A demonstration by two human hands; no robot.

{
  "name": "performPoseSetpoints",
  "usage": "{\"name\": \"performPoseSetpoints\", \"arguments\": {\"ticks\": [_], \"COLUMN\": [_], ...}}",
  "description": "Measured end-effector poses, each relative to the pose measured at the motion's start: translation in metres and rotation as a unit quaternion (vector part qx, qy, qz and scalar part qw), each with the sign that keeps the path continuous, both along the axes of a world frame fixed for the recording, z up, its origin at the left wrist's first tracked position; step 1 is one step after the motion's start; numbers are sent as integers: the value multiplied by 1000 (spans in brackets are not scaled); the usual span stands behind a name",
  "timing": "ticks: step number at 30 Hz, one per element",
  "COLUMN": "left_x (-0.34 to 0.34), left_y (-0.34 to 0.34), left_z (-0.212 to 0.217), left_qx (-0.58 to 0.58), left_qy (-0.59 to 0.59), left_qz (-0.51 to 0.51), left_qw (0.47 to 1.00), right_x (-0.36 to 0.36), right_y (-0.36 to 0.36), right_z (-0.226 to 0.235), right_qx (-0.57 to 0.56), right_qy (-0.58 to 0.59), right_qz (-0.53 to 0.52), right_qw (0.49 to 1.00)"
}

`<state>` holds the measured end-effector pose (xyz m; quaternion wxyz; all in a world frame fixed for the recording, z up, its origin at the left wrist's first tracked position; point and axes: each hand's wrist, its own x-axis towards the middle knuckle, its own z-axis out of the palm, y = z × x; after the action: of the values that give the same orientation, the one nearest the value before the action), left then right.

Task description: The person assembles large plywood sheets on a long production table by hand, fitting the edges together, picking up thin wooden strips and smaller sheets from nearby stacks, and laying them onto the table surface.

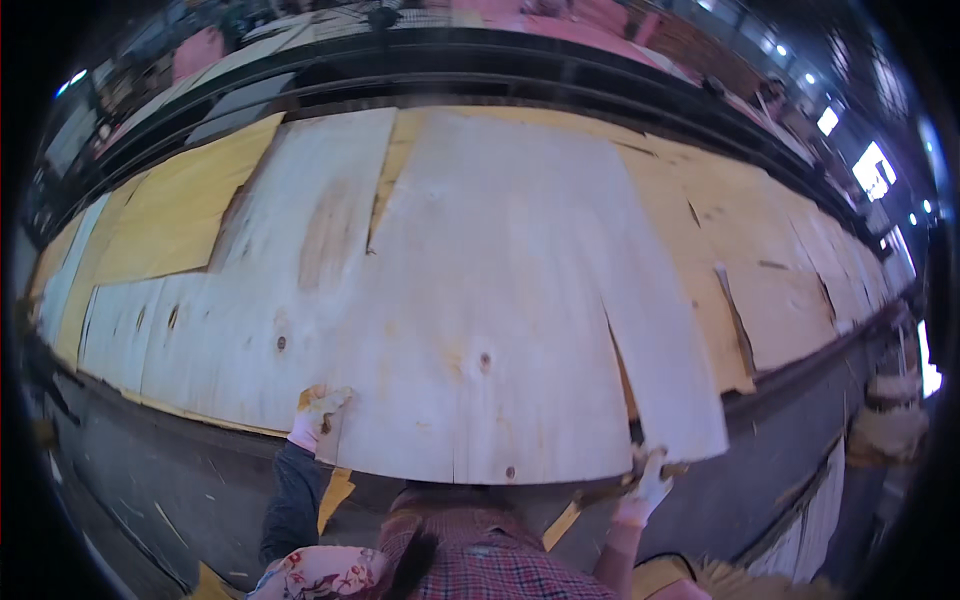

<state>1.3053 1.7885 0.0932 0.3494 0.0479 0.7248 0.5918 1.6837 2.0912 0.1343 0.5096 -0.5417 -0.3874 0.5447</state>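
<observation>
I log the pale, split, oblong wood-veneer sheet [500, 290] lying ahead, long axis seemingly running away from the white-gloved left hand [320, 408] pinching its near-left corner and white-gloved right hand [650, 482], equally near, beside its split's mouth, grip unclear

The wood sheet [510, 250] lies on other sheets [190, 215]; left hand [322, 412] at near left, right hand [650, 482] near right.

The person in front of me grips a broad pale wood sheet [490, 270], gloved left hand [320, 408] at its eight o'clock, gloved right hand [652, 482] at five, near a long split [619, 358], with a yellow sheet [180, 210] toward ten.
</observation>
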Motion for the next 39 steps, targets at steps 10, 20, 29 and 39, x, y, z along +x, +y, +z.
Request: {"name": "performPoseSetpoints", "arguments": {"ticks": [10,20,29,39], "left_x": [30,13,3,-7], "left_y": [-45,74,47,43], "left_z": [-176,-121,-120,-126], "left_qx": [74,56,72,46], "left_qy": [-88,-81,-74,-77], "left_qz": [173,80,95,98], "left_qw": [978,992,990,991], "right_x": [21,-37,-29,-37], "right_y": [-25,122,118,99], "right_z": [-15,-146,-178,-173], "right_qx": [107,-294,-239,-243], "right_qy": [-33,167,173,116], "right_qz": [-50,37,76,42], "right_qw": [992,940,952,962]}}
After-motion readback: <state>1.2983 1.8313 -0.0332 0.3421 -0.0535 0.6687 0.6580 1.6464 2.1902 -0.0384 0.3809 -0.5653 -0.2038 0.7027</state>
